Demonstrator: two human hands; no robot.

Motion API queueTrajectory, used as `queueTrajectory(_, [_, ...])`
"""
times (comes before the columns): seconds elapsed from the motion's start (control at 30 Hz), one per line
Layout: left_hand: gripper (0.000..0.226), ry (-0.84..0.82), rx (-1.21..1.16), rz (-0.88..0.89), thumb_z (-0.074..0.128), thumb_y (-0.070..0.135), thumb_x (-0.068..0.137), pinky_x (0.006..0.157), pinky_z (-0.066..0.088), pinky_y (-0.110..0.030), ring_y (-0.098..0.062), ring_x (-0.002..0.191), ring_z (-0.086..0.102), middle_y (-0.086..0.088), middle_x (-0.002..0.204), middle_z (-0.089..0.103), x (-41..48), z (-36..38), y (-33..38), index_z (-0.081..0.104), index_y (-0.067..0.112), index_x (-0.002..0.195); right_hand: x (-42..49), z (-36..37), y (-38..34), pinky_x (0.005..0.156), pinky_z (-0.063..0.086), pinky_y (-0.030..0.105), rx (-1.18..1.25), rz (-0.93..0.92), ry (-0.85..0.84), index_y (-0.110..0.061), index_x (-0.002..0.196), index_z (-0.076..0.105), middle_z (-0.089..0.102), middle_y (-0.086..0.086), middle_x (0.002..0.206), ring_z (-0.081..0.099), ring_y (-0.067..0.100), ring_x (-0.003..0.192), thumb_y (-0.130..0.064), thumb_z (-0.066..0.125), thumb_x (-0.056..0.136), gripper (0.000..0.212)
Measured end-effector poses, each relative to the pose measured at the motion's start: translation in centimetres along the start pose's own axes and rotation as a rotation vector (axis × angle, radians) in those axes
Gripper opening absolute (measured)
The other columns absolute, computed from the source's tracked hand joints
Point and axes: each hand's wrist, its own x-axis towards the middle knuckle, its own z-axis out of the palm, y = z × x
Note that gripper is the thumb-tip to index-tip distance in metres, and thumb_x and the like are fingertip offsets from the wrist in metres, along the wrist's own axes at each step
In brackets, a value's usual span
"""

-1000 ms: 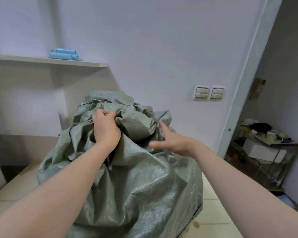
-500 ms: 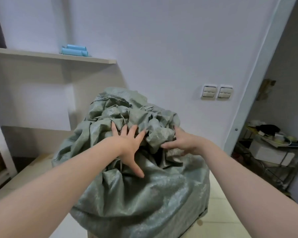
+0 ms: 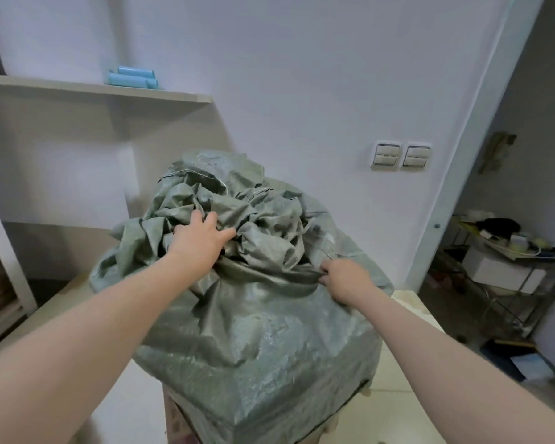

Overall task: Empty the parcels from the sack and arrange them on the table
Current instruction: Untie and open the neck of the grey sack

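A large grey-green woven sack (image 3: 257, 341) stands bulging in front of me, its crumpled mouth bunched at the top. My left hand (image 3: 199, 241) lies on the bunched folds with fingers spread and reaching in among them. My right hand (image 3: 343, 278) pinches a fold of the sack's rim at the right side. No parcel shows; the sack's contents are hidden. A pale table (image 3: 407, 315) lies behind and to the right of the sack.
A white shelf (image 3: 93, 89) with light-blue rolls (image 3: 133, 78) hangs on the left wall. Two wall switches (image 3: 401, 155) sit on the right. Through the doorway stands a cluttered metal cart (image 3: 510, 270). A cardboard box (image 3: 177, 418) shows under the sack.
My left hand moved up onto the bunched top folds. My right hand dropped lower and rightward and took hold of a fold at the rim. The view pulled back slightly.
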Motion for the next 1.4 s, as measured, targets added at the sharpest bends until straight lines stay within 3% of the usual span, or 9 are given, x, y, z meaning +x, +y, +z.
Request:
queueTrajectory(0.4, [0.046, 0.373, -0.943, -0.302, 0.04, 0.001, 0.088, 0.075, 0.042, -0.036, -0.038, 0.107, 0.055, -0.014, 0.129, 0.051, 6.0, -5.5, 0.0, 0.051, 0.023, 0.127, 3.6, -10.1, -0.1, 0.082, 0.041, 0.034, 0.585, 0.181, 0.481, -0.004, 0.109, 0.063, 0.062, 0.021, 0.119, 0.056, 0.037, 0.11, -0.014, 0.038, 0.098, 0.029])
queueTrajectory(0.6, [0.056, 0.267, -0.887, -0.234, 0.042, -0.002, 0.09, 0.098, 0.045, -0.043, -0.034, 0.119, 0.046, -0.012, 0.138, 0.039, 5.8, -3.2, 1.0, 0.043, 0.027, 0.138, 3.0, -7.4, 0.1, 0.084, 0.047, 0.036, 0.713, 0.13, 0.227, -0.008, 0.104, 0.064, 0.065, 0.019, 0.113, 0.06, 0.032, 0.101, -0.019, 0.04, 0.097, 0.028])
queueTrajectory(0.73, [0.061, 0.216, -0.79, -0.209, 0.041, -0.004, 0.09, 0.098, 0.044, -0.043, -0.031, 0.126, 0.035, -0.008, 0.14, 0.038, 5.1, -1.3, 1.4, 0.041, 0.03, 0.141, 2.1, -5.3, 0.8, 0.051, 0.037, 0.021, 0.84, 0.152, 0.007, -0.015, 0.098, 0.06, 0.061, 0.007, 0.097, 0.052, 0.015, 0.073, -0.03, 0.047, 0.099, 0.019])
queueTrajectory(0.83, [0.061, 0.216, -0.788, -0.204, 0.042, -0.003, 0.09, 0.095, 0.043, -0.041, -0.032, 0.128, 0.035, -0.008, 0.141, 0.038, 4.9, -1.6, 1.6, 0.041, 0.03, 0.142, 2.4, -4.6, 1.5, 0.066, 0.049, 0.03, 1.029, 0.223, -0.073, -0.029, 0.148, 0.023, 0.047, 0.002, 0.135, 0.056, 0.024, 0.104, -0.046, 0.061, 0.082, 0.078])
queueTrajectory(0.97, [0.06, 0.257, -0.844, -0.298, 0.045, 0.0, 0.091, 0.076, 0.045, -0.033, -0.033, 0.113, 0.053, -0.011, 0.139, 0.044, 5.1, -2.9, 1.9, 0.044, 0.031, 0.141, 3.0, -6.4, 0.5, 0.084, 0.054, 0.05, 1.175, 0.116, 0.004, -0.053, 0.144, 0.007, 0.024, 0.001, 0.153, 0.045, 0.031, 0.125, -0.05, 0.068, 0.066, 0.099])
queueTrajectory(1.1, [0.051, 0.258, -0.987, -0.431, 0.045, 0.006, 0.09, 0.06, 0.042, -0.025, -0.029, 0.106, 0.061, -0.003, 0.128, 0.061, 4.9, -5.2, 2.9, 0.053, 0.034, 0.132, 3.3, -8.9, -1.7, 0.119, 0.013, 0.054, 0.745, -0.116, 0.133, -0.057, 0.145, -0.002, -0.009, -0.007, 0.162, 0.0, 0.027, 0.15, -0.081, 0.06, 0.065, 0.104])
queueTrajectory(1.2, [0.038, 0.238, -1.147, -0.382, 0.048, 0.011, 0.087, 0.075, 0.052, -0.033, -0.028, 0.1, 0.061, -0.003, 0.111, 0.067, 4.4, -6.8, 4.5, 0.059, 0.028, 0.119, 4.4, -8.5, -3.6, 0.121, 0.013, 0.049, 0.653, -0.22, 0.057, -0.051, 0.148, -0.003, 0.0, -0.003, 0.163, 0.0, 0.018, 0.15, -0.09, 0.061, 0.049, 0.124])
queueTrajectory(1.27, [0.038, 0.178, -1.183, -0.349, 0.049, 0.011, 0.083, 0.086, 0.053, -0.038, -0.028, 0.1, 0.061, -0.006, 0.109, 0.067, 4.0, -6.8, 5.1, 0.06, 0.025, 0.118, 5.0, -7.3, -4.4, 0.118, 0.026, 0.046, 0.702, -0.24, 0.024, -0.042, 0.15, 0.008, 0.023, -0.001, 0.158, 0.023, 0.016, 0.146, -0.086, 0.072, 0.042, 0.134])
queueTrajectory(1.4, [0.053, -0.084, -0.947, -0.176, 0.062, 0.027, 0.086, 0.094, 0.049, -0.034, -0.025, 0.11, 0.058, -0.006, 0.125, 0.061, 3.0, -5.7, 5.1, 0.048, 0.024, 0.137, 4.7, -5.1, -4.5, 0.089, 0.045, 0.03, 0.427, -0.157, 0.056, -0.016, 0.125, 0.055, 0.063, 0.008, 0.124, 0.059, 0.028, 0.114, -0.049, 0.069, 0.078, 0.059])
